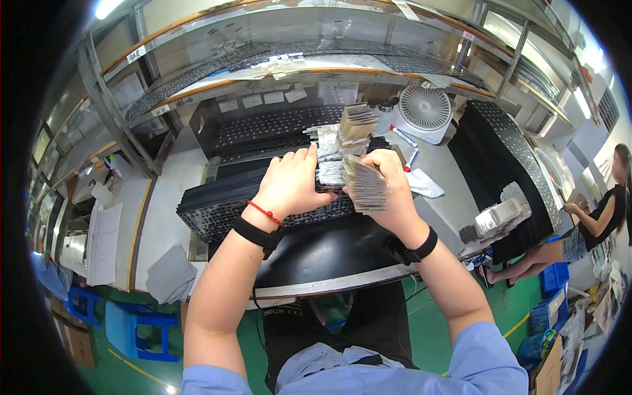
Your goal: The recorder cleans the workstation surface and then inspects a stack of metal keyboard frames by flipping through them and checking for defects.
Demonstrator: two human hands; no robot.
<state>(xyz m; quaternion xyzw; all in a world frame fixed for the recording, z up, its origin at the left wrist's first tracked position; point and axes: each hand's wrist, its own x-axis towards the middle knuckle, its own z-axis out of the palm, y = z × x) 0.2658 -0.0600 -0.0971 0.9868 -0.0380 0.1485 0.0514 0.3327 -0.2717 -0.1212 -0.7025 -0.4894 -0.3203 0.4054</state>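
Note:
In my right hand (397, 191) is a thick bundle of thin beige-grey cards (366, 187), with my fingers closed round its right side. My left hand (289, 183) lies over a long stack of black perforated sheets (224, 209), its fingers stretched forward and the thumb spread toward the bundle. Just past those fingertips is a row of thin, pale, silvery pieces (329, 150); whether the fingertips touch it I cannot tell. Behind the bundle stands another stack of tan cards (357, 124). What the cards are made of is unclear.
A white fan (424, 108) stands at the back right, with markers (403, 136) and a white cloth (424, 183) before it. More silvery pieces (503, 214) sit by a black perforated rack (510, 151). A grey cloth (171, 273) hangs left. Another person (596, 214) stands far right.

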